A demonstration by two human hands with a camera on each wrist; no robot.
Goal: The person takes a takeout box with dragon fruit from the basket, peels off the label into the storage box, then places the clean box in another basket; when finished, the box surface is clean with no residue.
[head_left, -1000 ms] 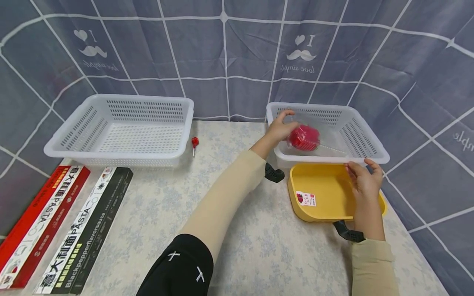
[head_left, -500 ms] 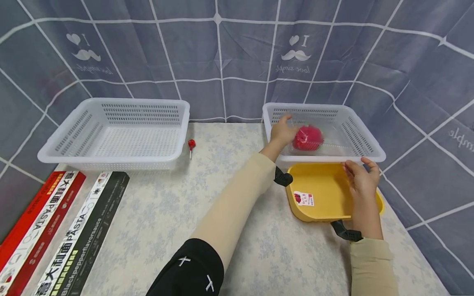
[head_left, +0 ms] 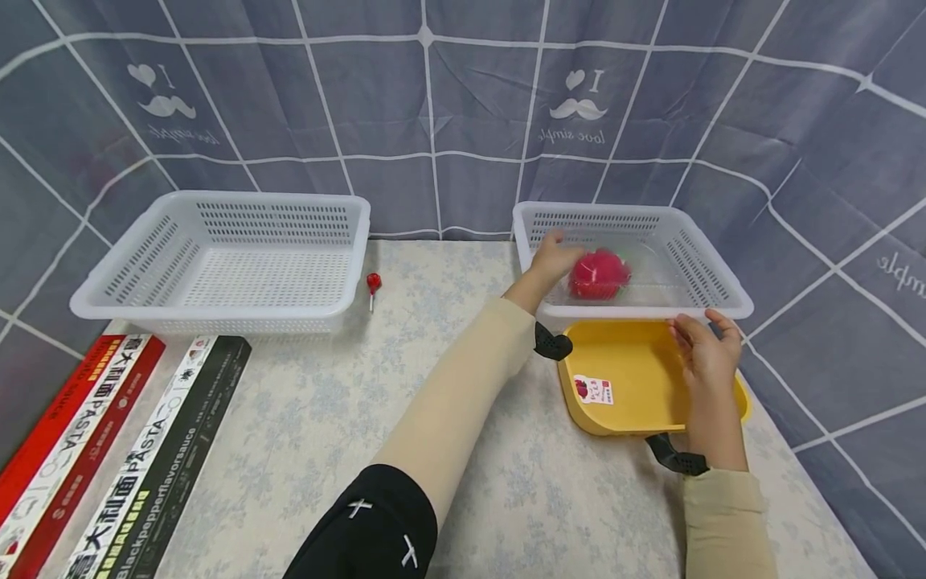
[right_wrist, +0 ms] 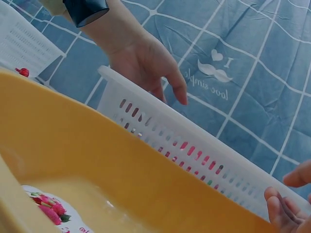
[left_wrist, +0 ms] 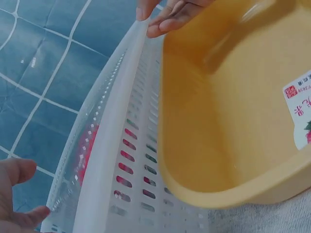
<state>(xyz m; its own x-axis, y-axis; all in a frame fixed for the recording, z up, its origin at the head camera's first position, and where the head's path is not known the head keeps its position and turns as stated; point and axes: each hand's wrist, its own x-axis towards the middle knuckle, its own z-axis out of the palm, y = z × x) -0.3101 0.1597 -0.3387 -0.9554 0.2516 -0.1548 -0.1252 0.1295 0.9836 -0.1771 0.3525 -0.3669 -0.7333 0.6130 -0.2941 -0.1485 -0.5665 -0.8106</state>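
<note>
A pink dragon fruit (head_left: 599, 274) lies in a clear plastic box (head_left: 654, 281) inside the right white basket (head_left: 712, 265). My left hand (head_left: 553, 261) is over the left part of this basket, right beside the box. In the left wrist view its thumb and a finger (left_wrist: 34, 213) are spread apart, one fingertip at the box's edge. At the basket's front rim, my right hand (head_left: 712, 354) pinches the rim between thumb and fingers, as the left wrist view shows. Below that hand stands a yellow basin (head_left: 622, 354) with a fruit sticker (head_left: 593, 389).
Another white basket (head_left: 253, 273) stands at the back left, with a red lollipop (head_left: 373, 283) on the table (head_left: 318, 418) beside it. Two long pasta boxes, one red (head_left: 75, 434) and one black (head_left: 170, 450), lie at the front left. A grey grid curtain (head_left: 463, 112) hangs behind.
The boxed dragon fruit was tilted at my left hand's fingers and now lies flatter in the basket, let go. The left hand stays beside it. My right hand keeps its place.
</note>
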